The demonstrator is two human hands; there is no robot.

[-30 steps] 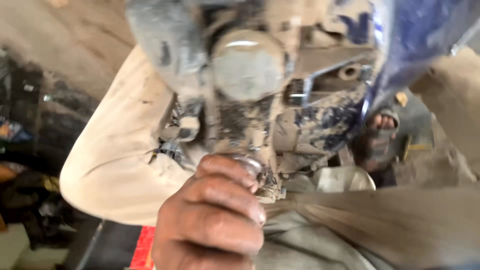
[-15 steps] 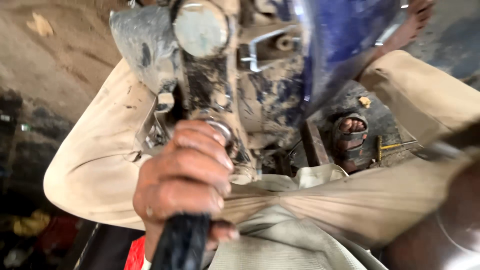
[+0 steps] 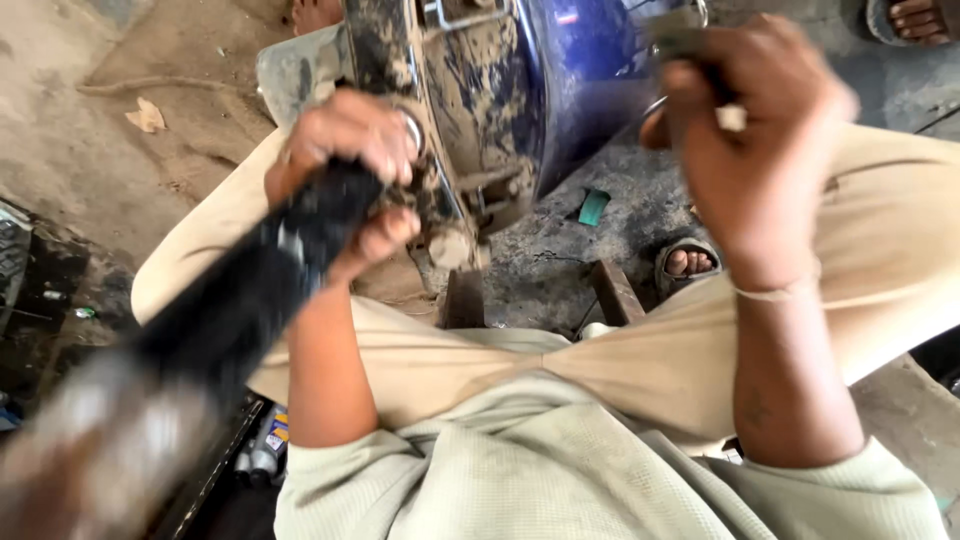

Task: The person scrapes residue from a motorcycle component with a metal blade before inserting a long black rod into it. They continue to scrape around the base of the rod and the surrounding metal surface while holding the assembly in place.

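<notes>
While left hand [image 3: 345,170] grips, black tube [image 3: 250,300] trails nearer.

Green scrap [image 3: 593,206], dry leaf [image 3: 147,117]

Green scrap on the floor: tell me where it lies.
In the head view the small green scrap lies on the dark oily floor right of centre, just below the blue vehicle body and up-left of the sandalled foot.

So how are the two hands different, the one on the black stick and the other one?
The left hand wraps a thick black handle low against the muddy metal part; the right hand is raised higher, gripping something small and blurred. The right hand has a thin band at its wrist; the left shows none. Both are closed fists beside the blue vehicle body.
</notes>
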